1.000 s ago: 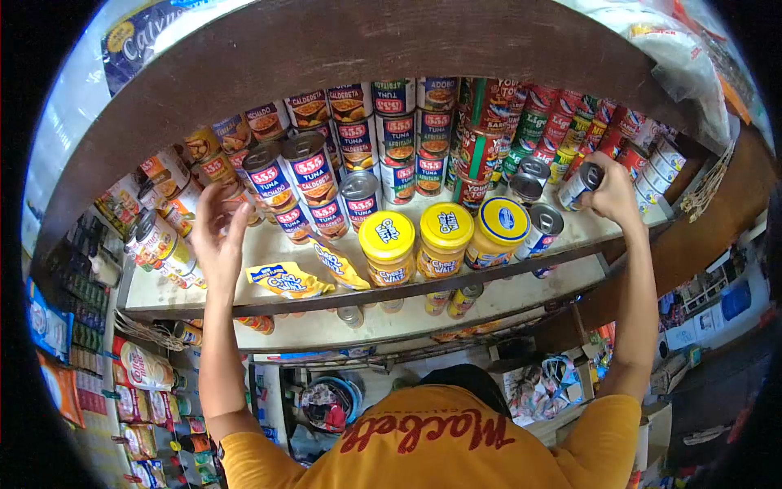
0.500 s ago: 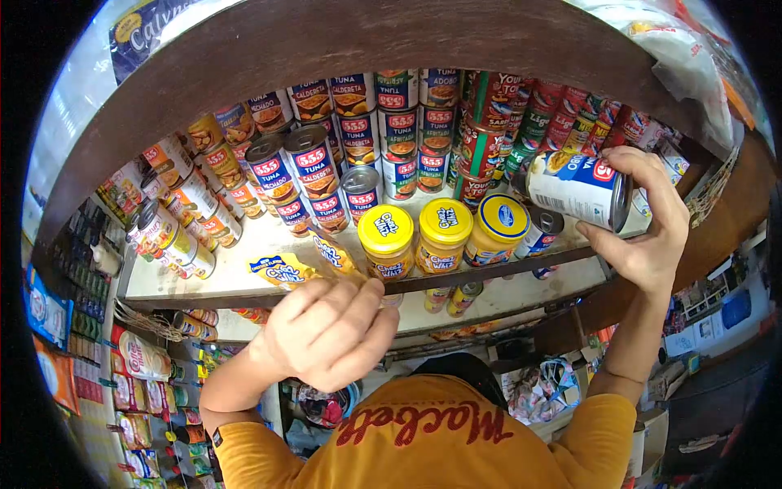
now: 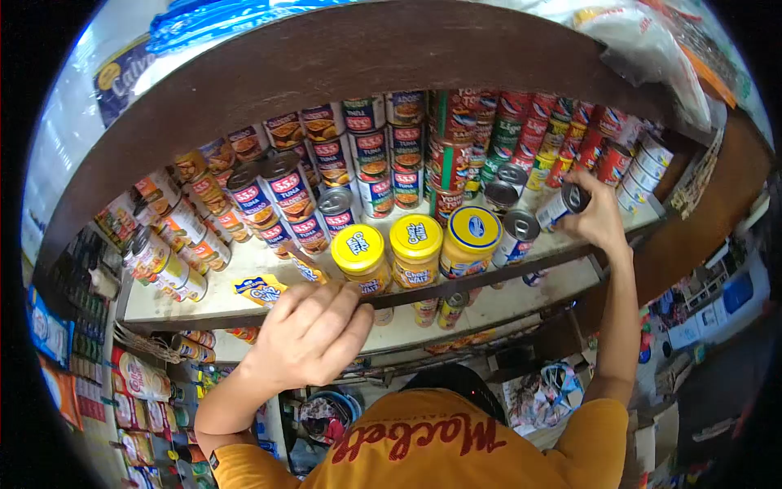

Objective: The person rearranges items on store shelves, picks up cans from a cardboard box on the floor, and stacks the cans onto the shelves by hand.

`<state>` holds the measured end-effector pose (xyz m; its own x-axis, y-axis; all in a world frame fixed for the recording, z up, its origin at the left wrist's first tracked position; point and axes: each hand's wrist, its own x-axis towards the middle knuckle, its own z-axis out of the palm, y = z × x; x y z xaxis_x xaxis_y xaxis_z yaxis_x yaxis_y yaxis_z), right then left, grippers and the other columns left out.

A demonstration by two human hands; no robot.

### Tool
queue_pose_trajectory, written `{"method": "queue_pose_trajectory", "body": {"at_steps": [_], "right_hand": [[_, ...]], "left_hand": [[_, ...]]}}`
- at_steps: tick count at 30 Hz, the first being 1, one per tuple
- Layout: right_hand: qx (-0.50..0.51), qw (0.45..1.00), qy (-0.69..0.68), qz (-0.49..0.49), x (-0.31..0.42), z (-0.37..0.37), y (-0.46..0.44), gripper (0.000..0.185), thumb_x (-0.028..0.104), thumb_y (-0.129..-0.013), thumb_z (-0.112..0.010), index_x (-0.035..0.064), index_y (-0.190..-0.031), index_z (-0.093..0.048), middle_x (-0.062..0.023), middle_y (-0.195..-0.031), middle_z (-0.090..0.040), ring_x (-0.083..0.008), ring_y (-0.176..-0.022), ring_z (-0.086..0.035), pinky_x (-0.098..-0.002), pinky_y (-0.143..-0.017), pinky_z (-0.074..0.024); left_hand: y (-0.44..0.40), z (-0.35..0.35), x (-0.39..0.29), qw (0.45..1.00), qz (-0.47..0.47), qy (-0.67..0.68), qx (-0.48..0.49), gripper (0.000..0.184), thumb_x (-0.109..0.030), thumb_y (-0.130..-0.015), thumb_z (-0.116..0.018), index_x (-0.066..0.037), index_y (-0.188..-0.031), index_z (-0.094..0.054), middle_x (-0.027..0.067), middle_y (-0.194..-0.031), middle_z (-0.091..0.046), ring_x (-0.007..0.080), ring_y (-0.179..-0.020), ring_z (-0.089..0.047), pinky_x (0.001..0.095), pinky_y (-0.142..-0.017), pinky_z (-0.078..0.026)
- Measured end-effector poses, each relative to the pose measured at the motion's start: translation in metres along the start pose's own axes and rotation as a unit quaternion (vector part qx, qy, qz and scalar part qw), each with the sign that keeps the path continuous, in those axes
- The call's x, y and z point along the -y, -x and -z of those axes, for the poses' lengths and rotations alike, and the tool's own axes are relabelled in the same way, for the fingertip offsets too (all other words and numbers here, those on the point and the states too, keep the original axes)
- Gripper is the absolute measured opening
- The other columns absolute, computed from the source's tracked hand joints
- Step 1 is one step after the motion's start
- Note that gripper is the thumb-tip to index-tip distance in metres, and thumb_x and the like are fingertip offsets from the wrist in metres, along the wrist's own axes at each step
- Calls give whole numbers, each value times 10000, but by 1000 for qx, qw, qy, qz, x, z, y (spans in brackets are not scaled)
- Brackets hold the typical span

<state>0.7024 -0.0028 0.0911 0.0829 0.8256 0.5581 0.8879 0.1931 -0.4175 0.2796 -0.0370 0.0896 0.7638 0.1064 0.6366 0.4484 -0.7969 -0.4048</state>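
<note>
My right hand [image 3: 599, 213] has its fingers and thumb around a small tuna can [image 3: 560, 207], low over the right part of the shelf. The can is tilted, its pull-tab end facing me. Another can [image 3: 518, 236] stands just left of it, with two dark-topped cans [image 3: 501, 194] behind. My left hand [image 3: 319, 334] is closed at the shelf's front edge [image 3: 456, 287]; what lies under its fingers is hidden. Two Cheez Whiz pouches [image 3: 259, 289] are right beside its knuckles. Yellow-lidded Cheez Whiz jars [image 3: 416, 248] and a blue-lidded jar [image 3: 472, 241] line the front.
Stacks of tuna cans [image 3: 331, 151] and red sardine cans [image 3: 450, 171] fill the back of the shelf. White-labelled cans [image 3: 643, 175] stand at the right end. A dark wooden board [image 3: 391, 57] arches overhead. More cans [image 3: 452, 310] sit on the level below.
My right hand has carried the tuna can down and inward to the shelf, turning it. My left hand stays at the front edge. The view has shifted slightly.
</note>
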Motion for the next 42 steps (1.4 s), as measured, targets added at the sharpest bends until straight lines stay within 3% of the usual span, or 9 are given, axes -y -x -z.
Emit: {"method": "queue_pose_trajectory", "body": {"at_steps": [4, 15, 20, 25, 28, 31, 37, 38, 42], "right_hand": [[20, 1000, -11, -21, -14, -19, 0, 547, 64, -456, -763, 20, -980, -613, -137, -845, -650, -267, -795, -642, -337, -740, -490], [36, 996, -88, 1, -33, -14, -4, 436, 95, -626, -770, -3, -1020, -611, -98, -961, -655, -202, -936, -609, -326, -830, -463], [-19, 976, -203, -70, -34, 1, -15, 277, 156, -789, -695, -4, -1006, -629, -28, -853, -644, -108, -810, -579, -289, -707, -464], [6, 987, -65, 144, -15, -4, -21, 375, 69, -682, -729, 22, -1044, -642, -135, -997, -654, -281, -952, -611, -359, -814, -475], [159, 950, -48, 263, 7, -18, -40, 503, -80, -621, -673, 44, -1105, -615, -110, -1058, -638, -294, -1042, -566, -376, -921, -429], [278, 911, -70, 298, 17, -42, -66, 530, -57, -612, -703, 69, -1121, -622, -89, -1156, -611, -282, -1109, -507, -373, -953, -414], [343, 903, -79, 247, 21, -39, -78, 558, -46, -606, -728, 65, -1138, -598, -78, -1180, -599, -272, -1065, -545, -367, -953, -418], [317, 897, -136, 275, 15, -38, -80, 597, -56, -606, -728, 77, -1169, -579, -53, -1184, -599, -249, -1079, -559, -356, -932, -443], [271, 876, -389, 89, 15, -14, -76, 650, -141, -638, -665, 7, -1248, -495, -85, -1199, -570, -167, -1094, -553, -298, -879, -502]], "left_hand": [[-6, -2, 1, 999, -7, -19, 41, 260, -162, -723, -634, -49, -956, -609, 104, -1009, -602, 211, -905, -590, 351, -780, -465], [-27, -6, 11, 991, 108, 61, 51, 335, -88, -665, -727, -20, -968, -602, 139, -1021, -580, 298, -907, -570, 405, -803, -452], [-38, -5, 10, 988, 130, 56, 66, 326, -64, -677, -730, 0, -968, -598, 166, -1079, -579, 350, -952, -556, 431, -806, -442], [-49, -11, -1, 988, 110, 63, 92, 344, -48, -648, -734, -16, -966, -606, 150, -1076, -579, 321, -950, -566, 427, -820, -449], [-56, -17, -3, 988, 83, 78, 106, 343, -54, -647, -730, -20, -967, -612, 143, -1071, -579, 310, -956, -567, 435, -825, -446], [-65, -21, -3, 990, 61, 75, 104, 347, -69, -648, -732, -26, -971, -615, 132, -1052, -581, 297, -951, -567, 428, -827, -442], [-54, -21, 0, 987, 81, 78, 113, 346, -84, -656, -736, -26, -975, -617, 127, -1057, -587, 301, -968, -560, 441, -857, -432], [-50, -19, 1, 987, 86, 75, 116, 350, -85, -653, -740, -22, -973, -612, 135, -1062, -587, 315, -975, -560, 450, -857, -436], [-36, -11, 5, 985, 113, 64, 117, 349, -82, -647, -746, -21, -963, -611, 142, -1066, -589, 327, -986, -559, 460, -870, -440]]}}
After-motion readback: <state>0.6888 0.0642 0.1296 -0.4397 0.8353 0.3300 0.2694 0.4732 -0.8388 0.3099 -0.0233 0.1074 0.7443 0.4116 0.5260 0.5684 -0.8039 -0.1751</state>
